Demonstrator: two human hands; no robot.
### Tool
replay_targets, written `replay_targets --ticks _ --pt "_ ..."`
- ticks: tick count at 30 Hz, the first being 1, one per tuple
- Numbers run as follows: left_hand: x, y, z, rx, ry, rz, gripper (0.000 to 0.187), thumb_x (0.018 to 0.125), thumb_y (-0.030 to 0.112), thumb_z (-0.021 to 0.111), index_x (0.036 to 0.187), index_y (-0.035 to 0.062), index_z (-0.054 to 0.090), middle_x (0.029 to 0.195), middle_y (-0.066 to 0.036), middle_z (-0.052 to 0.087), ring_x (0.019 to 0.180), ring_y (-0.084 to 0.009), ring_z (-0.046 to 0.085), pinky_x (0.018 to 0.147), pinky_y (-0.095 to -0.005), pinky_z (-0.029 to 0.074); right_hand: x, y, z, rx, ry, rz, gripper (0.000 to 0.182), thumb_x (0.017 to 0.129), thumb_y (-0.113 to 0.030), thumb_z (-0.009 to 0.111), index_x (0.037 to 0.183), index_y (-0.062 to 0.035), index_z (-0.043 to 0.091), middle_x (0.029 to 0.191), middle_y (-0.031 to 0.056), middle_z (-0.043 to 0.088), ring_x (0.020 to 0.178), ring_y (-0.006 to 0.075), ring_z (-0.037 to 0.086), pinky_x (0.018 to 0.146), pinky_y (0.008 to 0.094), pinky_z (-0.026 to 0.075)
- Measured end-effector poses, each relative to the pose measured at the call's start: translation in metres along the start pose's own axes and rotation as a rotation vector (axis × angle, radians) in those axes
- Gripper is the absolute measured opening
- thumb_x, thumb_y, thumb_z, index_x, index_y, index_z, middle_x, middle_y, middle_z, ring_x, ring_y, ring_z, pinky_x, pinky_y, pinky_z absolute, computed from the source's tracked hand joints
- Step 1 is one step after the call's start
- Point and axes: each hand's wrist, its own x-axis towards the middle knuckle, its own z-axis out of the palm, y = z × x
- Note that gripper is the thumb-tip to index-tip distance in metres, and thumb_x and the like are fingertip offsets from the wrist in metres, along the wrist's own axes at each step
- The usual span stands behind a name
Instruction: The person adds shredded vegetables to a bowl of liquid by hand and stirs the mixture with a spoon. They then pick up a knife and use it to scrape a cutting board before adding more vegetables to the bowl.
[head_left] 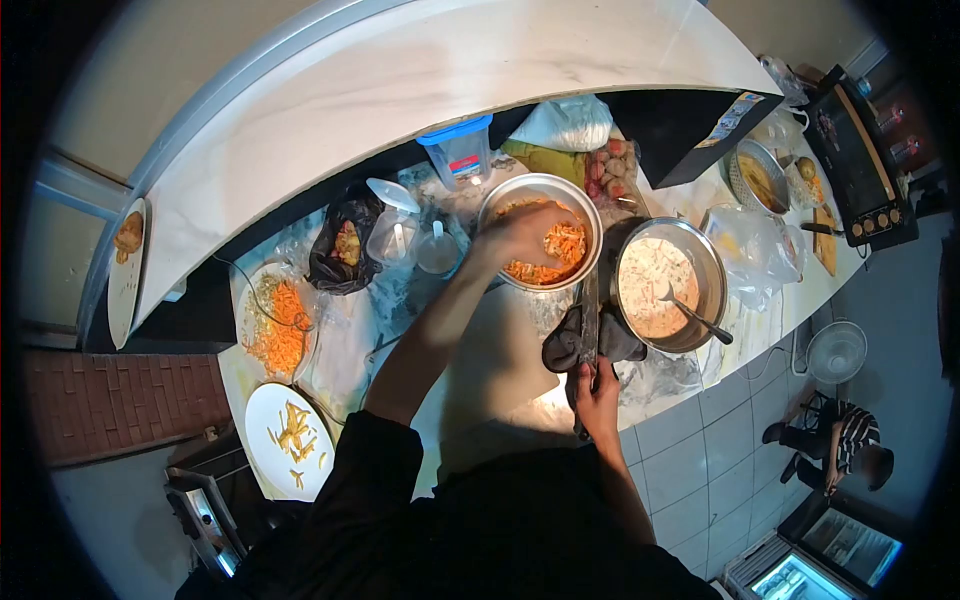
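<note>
While the left hand (525,235) reaches into the steel bowl (541,244) of orange shreds (562,245) at the back of the bench (500,370), its grip curls down onto them. Nearer the body, the right hand (597,388) has its grip closed round a knife (589,330), beside the pot (669,284) of creamy mix.

Shiny metal bowl (590,215), dark cloth (570,345), glossy plate (270,415)
</note>
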Motion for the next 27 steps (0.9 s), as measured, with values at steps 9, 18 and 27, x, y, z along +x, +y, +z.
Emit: replay_targets --ticks 9,18,27 --pt "-0.003 0.012 0.010 0.257 0.046 -0.056 0.049 0.063 0.019 0.075 0.110 0.0126 0.062 0.110 -0.013 0.063 0.110 -0.0297 0.057 0.092 -0.0419 0.046 -0.001 0.005 -0.001 -0.022 0.019 -0.025 0.020 0.095 -0.015 0.052 0.092 0.0038 0.050 0.069 0.0105 0.054 0.067 0.0122 0.047 0.057 0.0295 0.039" --pt "-0.010 0.033 -0.034 0.290 0.076 -0.033 0.048 0.062 0.014 0.076 0.109 0.0120 0.063 0.119 -0.009 0.059 0.118 -0.0298 0.050 0.103 -0.0417 0.038 -0.005 0.003 -0.004 0.005 0.004 0.024 0.019 0.095 -0.014 0.052 0.099 0.0042 0.051 0.074 0.0099 0.057 0.069 0.0118 0.049 0.059 0.0288 0.041" --pt "0.009 0.038 0.014 0.311 0.048 -0.142 0.062 0.062 0.019 0.075 0.120 0.0086 0.056 0.117 -0.016 0.054 0.115 -0.0348 0.049 0.099 -0.0447 0.040 -0.004 0.005 -0.003 0.079 -0.010 0.017 0.016 0.095 -0.012 0.052 0.096 0.0031 0.049 0.069 0.0054 0.054 0.063 0.0084 0.046 0.053 0.0261 0.037"
